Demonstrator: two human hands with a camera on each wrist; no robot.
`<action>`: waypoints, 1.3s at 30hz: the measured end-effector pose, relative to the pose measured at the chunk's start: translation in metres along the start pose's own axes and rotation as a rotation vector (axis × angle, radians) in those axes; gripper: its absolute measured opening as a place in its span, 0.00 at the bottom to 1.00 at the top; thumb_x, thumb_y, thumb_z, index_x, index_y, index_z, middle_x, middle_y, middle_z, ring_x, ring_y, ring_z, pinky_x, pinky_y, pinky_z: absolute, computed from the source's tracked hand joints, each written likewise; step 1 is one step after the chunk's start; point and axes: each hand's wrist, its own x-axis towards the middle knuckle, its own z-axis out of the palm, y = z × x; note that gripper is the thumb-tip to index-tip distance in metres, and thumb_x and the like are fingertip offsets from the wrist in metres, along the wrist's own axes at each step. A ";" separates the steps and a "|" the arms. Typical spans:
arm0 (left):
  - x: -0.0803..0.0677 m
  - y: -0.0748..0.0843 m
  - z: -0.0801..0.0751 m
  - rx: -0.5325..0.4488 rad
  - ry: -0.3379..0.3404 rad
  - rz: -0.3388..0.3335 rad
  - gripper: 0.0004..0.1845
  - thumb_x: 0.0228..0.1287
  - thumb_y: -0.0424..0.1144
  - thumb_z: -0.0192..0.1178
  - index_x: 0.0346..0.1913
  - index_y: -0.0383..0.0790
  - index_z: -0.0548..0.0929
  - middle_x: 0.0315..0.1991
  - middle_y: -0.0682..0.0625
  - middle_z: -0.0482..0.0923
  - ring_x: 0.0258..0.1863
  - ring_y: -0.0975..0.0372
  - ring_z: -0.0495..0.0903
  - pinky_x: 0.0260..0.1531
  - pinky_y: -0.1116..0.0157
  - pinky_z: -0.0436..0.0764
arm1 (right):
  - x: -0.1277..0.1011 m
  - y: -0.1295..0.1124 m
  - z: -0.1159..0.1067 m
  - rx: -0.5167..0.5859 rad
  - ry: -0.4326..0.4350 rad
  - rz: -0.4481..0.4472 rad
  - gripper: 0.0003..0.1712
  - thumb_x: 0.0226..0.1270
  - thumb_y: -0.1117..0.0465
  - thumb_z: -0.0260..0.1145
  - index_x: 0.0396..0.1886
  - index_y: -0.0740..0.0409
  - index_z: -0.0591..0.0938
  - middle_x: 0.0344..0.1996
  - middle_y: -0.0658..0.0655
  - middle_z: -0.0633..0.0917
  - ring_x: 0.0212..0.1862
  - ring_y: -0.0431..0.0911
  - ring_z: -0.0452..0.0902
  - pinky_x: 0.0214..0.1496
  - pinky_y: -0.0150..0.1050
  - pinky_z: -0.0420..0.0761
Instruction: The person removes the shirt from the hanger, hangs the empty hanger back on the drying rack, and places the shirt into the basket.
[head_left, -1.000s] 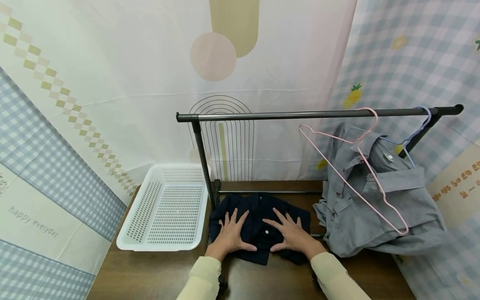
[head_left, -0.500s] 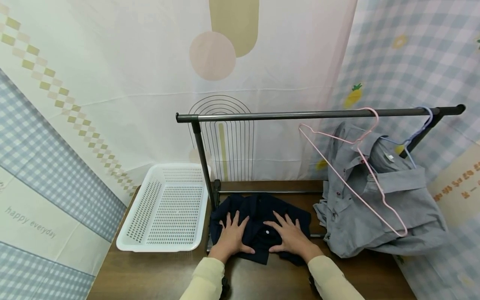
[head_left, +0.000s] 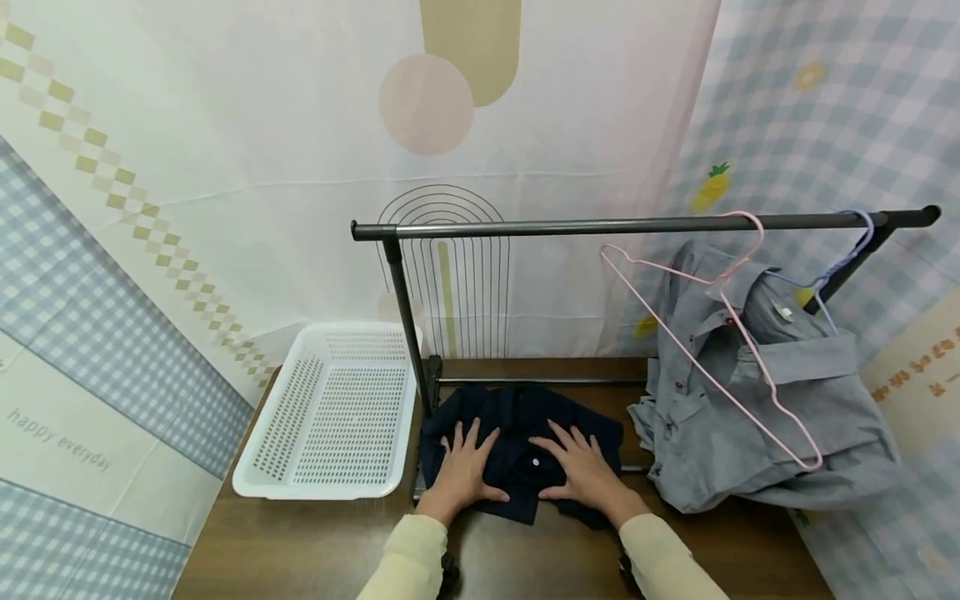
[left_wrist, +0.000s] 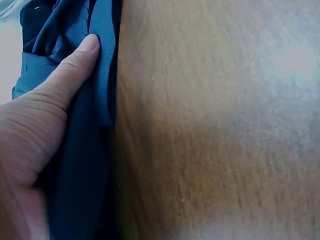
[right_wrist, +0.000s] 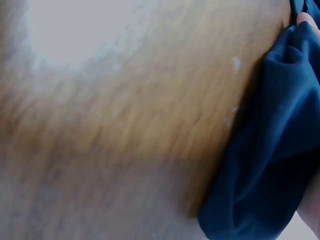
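A dark navy garment with a pale button (head_left: 517, 408) lies bunched on the wooden table, under the rack's bar. My left hand (head_left: 463, 475) rests on its left half with the fingers spread. On the right half lies my right hand (head_left: 585, 473), its fingers spread too. The thumbs point toward each other near the garment's front edge. In the left wrist view the left thumb (left_wrist: 75, 70) presses along a fold of the navy cloth (left_wrist: 102, 75). The right wrist view shows navy cloth (right_wrist: 270, 145) hanging over most of the right hand, with a thumb tip at the top edge.
A black garment rack (head_left: 540, 227) spans the table. A pink hanger (head_left: 697, 358) and a blue hanger (head_left: 843, 258) hang at its right, the blue one bearing a grey shirt (head_left: 810, 417). A white perforated basket (head_left: 251, 458) stands left on the wooden table (head_left: 300, 550).
Both hands stay spread on the navy garment, with only a slight shift. The head view has tilted a little; the rack, basket and grey shirt stay put.
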 end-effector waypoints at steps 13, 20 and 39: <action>0.000 0.014 0.002 0.004 0.028 0.048 0.62 0.43 0.67 0.80 0.81 0.52 0.63 0.82 0.35 0.53 0.79 0.33 0.52 0.68 0.29 0.63 | -0.018 0.012 -0.021 0.185 0.167 -0.012 0.56 0.61 0.34 0.73 0.83 0.41 0.58 0.83 0.60 0.55 0.77 0.67 0.60 0.67 0.76 0.65; 0.001 0.013 0.002 0.013 0.016 0.035 0.61 0.44 0.68 0.79 0.81 0.54 0.62 0.82 0.37 0.51 0.80 0.35 0.51 0.69 0.29 0.62 | -0.029 0.034 -0.041 0.260 0.328 0.114 0.41 0.77 0.48 0.64 0.82 0.54 0.60 0.81 0.67 0.57 0.77 0.69 0.57 0.70 0.73 0.63; 0.002 0.008 0.006 0.024 0.017 0.034 0.61 0.44 0.68 0.78 0.81 0.55 0.61 0.82 0.37 0.52 0.80 0.35 0.51 0.69 0.30 0.62 | -0.015 0.043 -0.043 0.355 0.102 0.454 0.47 0.67 0.51 0.73 0.77 0.68 0.64 0.66 0.77 0.75 0.65 0.71 0.73 0.64 0.66 0.74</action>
